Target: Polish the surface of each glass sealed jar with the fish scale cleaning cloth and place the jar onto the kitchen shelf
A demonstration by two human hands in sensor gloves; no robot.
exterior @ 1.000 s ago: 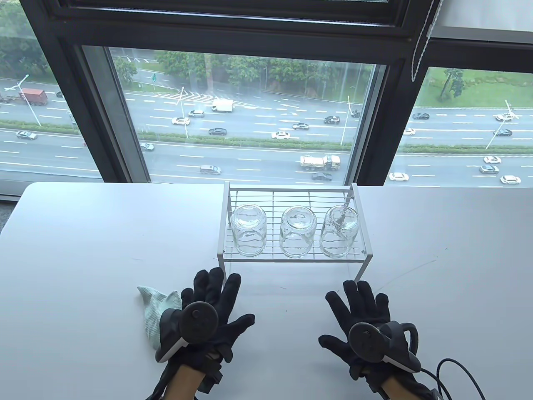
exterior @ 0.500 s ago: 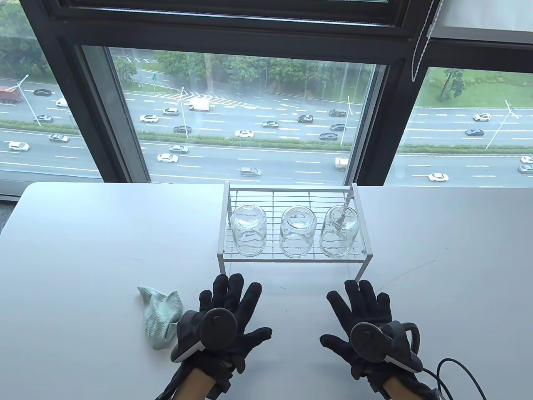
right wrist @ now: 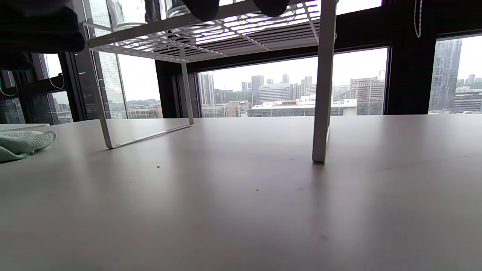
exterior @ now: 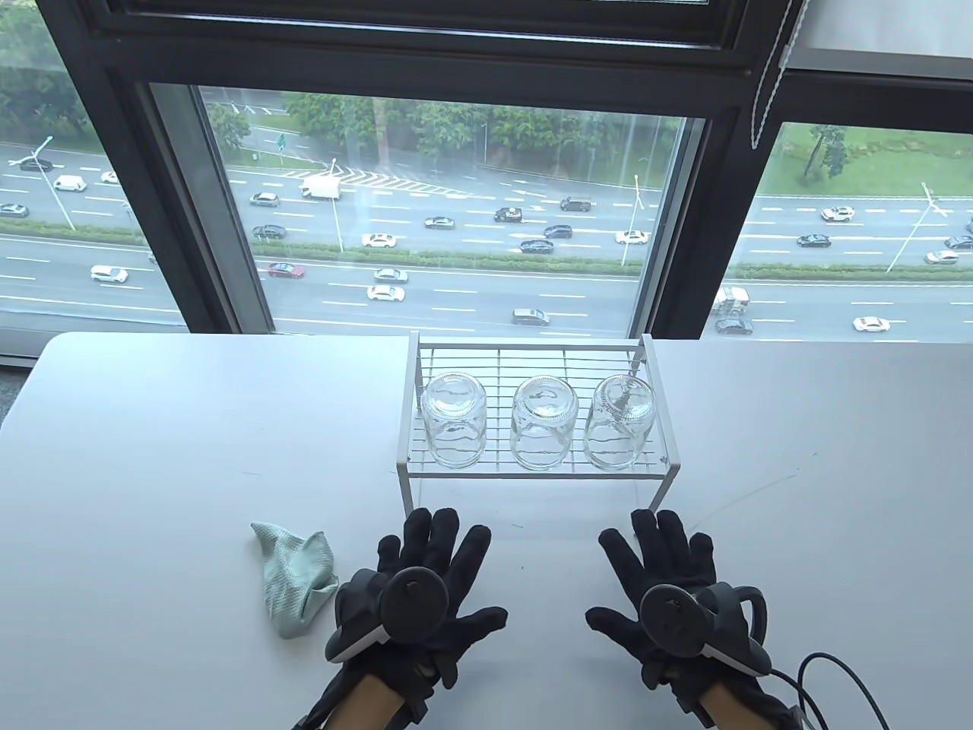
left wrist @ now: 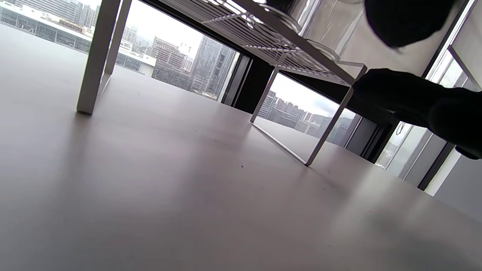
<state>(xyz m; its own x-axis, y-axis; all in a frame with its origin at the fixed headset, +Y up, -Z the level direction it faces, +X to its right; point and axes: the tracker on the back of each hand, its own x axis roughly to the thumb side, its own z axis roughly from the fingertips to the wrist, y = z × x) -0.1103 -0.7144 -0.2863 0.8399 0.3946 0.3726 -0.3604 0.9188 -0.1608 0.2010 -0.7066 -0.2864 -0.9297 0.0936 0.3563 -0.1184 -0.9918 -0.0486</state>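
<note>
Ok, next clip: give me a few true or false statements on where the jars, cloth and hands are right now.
1. Three glass jars stand on the wire shelf. True.
2. The left hand grips the green cloth. False: the cloth lies on the table beside that hand, untouched.
3. The right hand holds a jar. False: its fingers are spread and hold nothing.
4. All the jars stand upside down. True.

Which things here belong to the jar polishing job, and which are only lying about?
Job:
- three clear glass jars, left, middle, right
- white wire kitchen shelf
- pale green cleaning cloth

Only there:
- white table
- black cable
</note>
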